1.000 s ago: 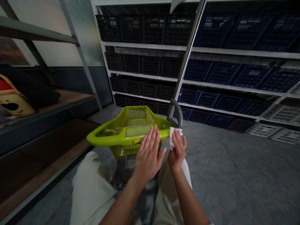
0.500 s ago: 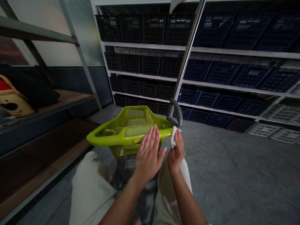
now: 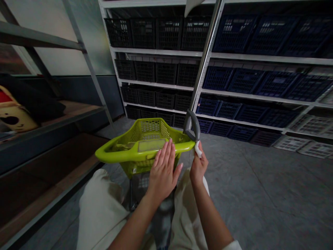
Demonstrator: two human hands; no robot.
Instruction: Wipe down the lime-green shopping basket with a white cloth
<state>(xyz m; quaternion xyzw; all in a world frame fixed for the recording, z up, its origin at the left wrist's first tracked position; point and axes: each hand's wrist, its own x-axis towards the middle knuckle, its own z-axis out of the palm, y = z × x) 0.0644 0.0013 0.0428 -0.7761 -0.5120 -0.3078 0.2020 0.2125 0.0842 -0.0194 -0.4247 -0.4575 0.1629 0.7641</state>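
Pinching tissue (image 3: 198, 150) in right hand (image 3: 199, 166), fingers closed, open left hand (image 3: 163, 177) on basket (image 3: 135, 154)

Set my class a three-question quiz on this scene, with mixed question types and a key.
1. Which hand pinches the white tissue?
2. True or false: the left hand lies open on the rim of the lime-green basket.
3. What colour are the crates on the shelves to the right of the metal pole?

Key: 1. The right hand. 2. True. 3. Dark blue.
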